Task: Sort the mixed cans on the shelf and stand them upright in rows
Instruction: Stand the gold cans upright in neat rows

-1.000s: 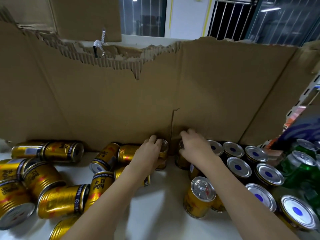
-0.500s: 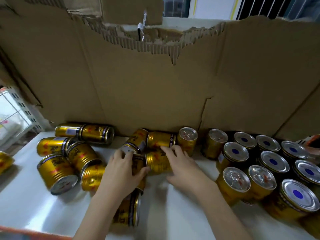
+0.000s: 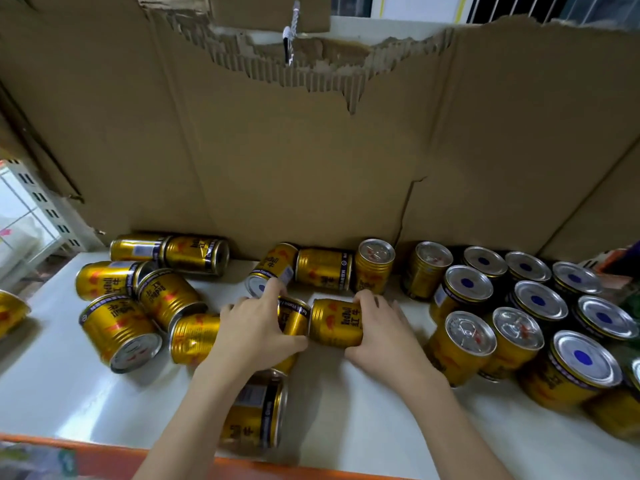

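White shelf (image 3: 346,420), orange front lip, backed by a torn cardboard sheet (image 3: 311,161) that serves as the landmark here. Item one: standing cans (image 3: 540,299), silver tops with blue dots, set in rows at the foot of the cardboard's right half. Item two: gold cans already upright, including one lone can (image 3: 374,265) directly below the cardboard's vertical crack and several at the near edge of the standing block. Item three: fallen gold cans (image 3: 152,296), scattered on their sides below the cardboard's left half, two lying right against its base. Item four: left hand (image 3: 258,329), fingers curled over a lying can (image 3: 294,315) in front of the cardboard's centre. Item five: right hand (image 3: 379,327), fingers and thumb wrapped around a second lying can (image 3: 336,322), label facing up, end-to-end with the first. Change noted: a second ago both hands were at the cardboard's base setting cans upright near the crack; they have since drawn back toward the shelf front and closed on two fresh cans from the heap. Judgement: one placement cycle is complete, the next pickup is under way, and most of the left-hand heap remains unsorted.
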A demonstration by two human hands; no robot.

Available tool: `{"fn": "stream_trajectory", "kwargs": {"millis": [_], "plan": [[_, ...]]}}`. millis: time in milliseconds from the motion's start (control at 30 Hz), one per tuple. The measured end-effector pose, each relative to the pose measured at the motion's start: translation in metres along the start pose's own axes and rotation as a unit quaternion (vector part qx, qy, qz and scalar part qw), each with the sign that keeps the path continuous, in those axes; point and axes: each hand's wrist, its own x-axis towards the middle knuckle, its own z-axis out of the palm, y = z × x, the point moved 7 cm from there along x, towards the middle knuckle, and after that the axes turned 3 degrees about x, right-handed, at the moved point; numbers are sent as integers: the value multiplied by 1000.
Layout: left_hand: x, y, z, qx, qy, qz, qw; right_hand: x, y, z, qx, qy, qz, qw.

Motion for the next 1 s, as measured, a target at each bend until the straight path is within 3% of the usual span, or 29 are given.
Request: {"fn": "stream_trajectory", "kwargs": {"millis": [200, 333, 467, 600, 733, 1000], "plan": [[-1, 35, -14, -89, 74, 54, 992, -22, 10, -46, 80, 53, 10, 995], [7, 73, 1, -159, 44, 72, 984, -19, 23, -67, 5, 83, 27, 996], [15, 111, 24, -139, 12, 98, 985, -11, 43, -74, -114, 80, 56, 989], [25, 126, 31, -107, -21, 123, 986, -6, 51, -71, -134, 46, 82, 987], [29, 107, 18, -31, -30, 120, 992, -3, 39, -79, -126, 76, 56, 988], [48, 17, -16, 14, 44, 51, 998, 30, -32, -64, -89, 105, -64, 988]]}}
